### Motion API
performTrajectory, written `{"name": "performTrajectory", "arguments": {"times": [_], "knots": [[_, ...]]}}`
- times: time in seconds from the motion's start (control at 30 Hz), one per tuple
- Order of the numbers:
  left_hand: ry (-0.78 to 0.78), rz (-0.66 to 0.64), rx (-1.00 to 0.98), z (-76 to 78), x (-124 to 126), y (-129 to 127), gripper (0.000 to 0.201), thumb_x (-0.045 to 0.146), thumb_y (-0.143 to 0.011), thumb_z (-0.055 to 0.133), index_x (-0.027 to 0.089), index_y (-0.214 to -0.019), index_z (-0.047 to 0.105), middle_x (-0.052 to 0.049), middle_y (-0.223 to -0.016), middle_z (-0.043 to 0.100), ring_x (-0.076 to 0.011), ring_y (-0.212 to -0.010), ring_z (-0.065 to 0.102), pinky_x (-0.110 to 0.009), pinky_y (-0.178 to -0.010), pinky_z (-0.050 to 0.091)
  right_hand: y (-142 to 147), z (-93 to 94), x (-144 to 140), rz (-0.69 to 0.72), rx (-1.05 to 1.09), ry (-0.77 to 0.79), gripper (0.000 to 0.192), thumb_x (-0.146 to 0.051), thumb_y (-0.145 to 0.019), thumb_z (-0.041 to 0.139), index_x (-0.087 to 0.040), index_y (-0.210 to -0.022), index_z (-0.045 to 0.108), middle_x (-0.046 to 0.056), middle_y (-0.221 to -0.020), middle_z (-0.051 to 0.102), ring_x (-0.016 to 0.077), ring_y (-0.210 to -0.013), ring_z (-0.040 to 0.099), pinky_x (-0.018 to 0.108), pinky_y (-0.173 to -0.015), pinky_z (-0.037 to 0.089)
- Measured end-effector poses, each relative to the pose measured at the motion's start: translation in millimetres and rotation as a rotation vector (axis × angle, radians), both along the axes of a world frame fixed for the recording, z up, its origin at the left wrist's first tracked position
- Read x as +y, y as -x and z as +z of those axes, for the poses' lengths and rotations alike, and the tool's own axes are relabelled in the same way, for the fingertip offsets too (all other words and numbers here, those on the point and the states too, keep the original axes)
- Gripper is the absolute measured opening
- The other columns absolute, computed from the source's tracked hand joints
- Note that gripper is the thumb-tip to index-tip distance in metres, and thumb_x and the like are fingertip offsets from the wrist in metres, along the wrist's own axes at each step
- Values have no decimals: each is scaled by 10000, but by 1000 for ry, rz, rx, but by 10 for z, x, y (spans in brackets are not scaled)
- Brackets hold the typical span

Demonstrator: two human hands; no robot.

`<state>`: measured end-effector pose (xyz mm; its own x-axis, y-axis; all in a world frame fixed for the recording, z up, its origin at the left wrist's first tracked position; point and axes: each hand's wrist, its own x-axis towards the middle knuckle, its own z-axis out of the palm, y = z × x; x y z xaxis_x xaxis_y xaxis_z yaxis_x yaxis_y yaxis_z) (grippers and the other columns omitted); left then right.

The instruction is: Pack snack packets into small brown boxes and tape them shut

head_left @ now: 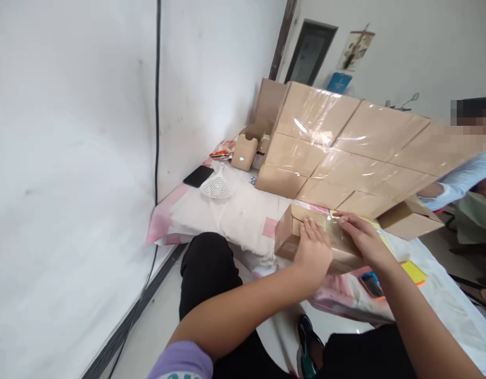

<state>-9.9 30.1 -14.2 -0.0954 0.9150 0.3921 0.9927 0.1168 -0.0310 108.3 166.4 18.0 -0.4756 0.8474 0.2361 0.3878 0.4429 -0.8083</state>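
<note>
A small brown cardboard box [284,237] lies on the cloth-covered table in front of me, with shiny clear tape [333,230] across its top. Pressed flat on the box's upper face is my left hand [314,251], fingers stretched out. At the far edge of the same box, my right hand [363,238] has its thumb and fingers drawn together in a pinch near the tape. Whatever is between those fingertips is too small to make out. Behind the box rises a stack of taped cardboard boxes [353,137].
A white perforated scoop-shaped item [217,187] and a black tablet-like slab [198,176] lie to the left. Another carton [410,218] sits at the right, near a co-worker's sleeve [459,181]. A phone [371,284] and a yellow item [414,271] lie near my right forearm.
</note>
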Motion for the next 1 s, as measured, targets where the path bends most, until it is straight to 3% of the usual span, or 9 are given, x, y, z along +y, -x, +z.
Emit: {"name": "performTrajectory", "arguments": {"times": [0.1, 0.2, 0.3, 0.57, 1.0], "knots": [[-139, 0, 23, -86, -11, 52, 524, 229, -1036, 436, 36, -1523, 466, -259, -1361, 620, -314, -1324, 596, -414, -1103, 496, 83, -79, 80, -43, -181, -165, 341, -547, -811, 635, -215, -744, 672, 89, -1121, 702, 290, -1101, 605, 459, -1058, 412], [-176, -17, -16, -78, -30, 73, 556, 236, -1054, 359, 148, -1602, 355, -239, -1314, 665, -305, -1293, 623, -433, -1095, 493, 71, -109, 83, -71, -255, -279, 318, -510, -786, 597, -209, -732, 683, 123, -1076, 697, 291, -1066, 621, 461, -1041, 435], [-118, -54, -42, -23, -37, 74, 545, 235, -1049, 339, 248, -1590, 397, -243, -1342, 646, -342, -1306, 607, -490, -1082, 489, 64, -101, 77, -130, -289, -312, 324, -508, -730, 577, -204, -731, 688, 144, -1041, 696, 309, -1029, 642, 492, -1017, 463], [-138, -52, -44, -10, -51, 84, 548, 136, -1027, 275, 162, -1519, 515, -253, -1339, 640, -342, -1303, 607, -482, -1077, 492, 76, -107, 83, -185, -312, -383, 344, -540, -706, 553, -216, -648, 651, 156, -1036, 717, 352, -1064, 665, 543, -1033, 469], [-77, 25, -188, 57, -25, 2, 527, 196, -1040, 326, 100, -1535, 480, -241, -1391, 612, -328, -1368, 555, -458, -1155, 446, 36, -124, -48, -222, -178, -464, 282, -485, -736, 542, -223, -701, 639, 140, -1042, 705, 347, -1048, 662, 549, -1017, 476]]}}
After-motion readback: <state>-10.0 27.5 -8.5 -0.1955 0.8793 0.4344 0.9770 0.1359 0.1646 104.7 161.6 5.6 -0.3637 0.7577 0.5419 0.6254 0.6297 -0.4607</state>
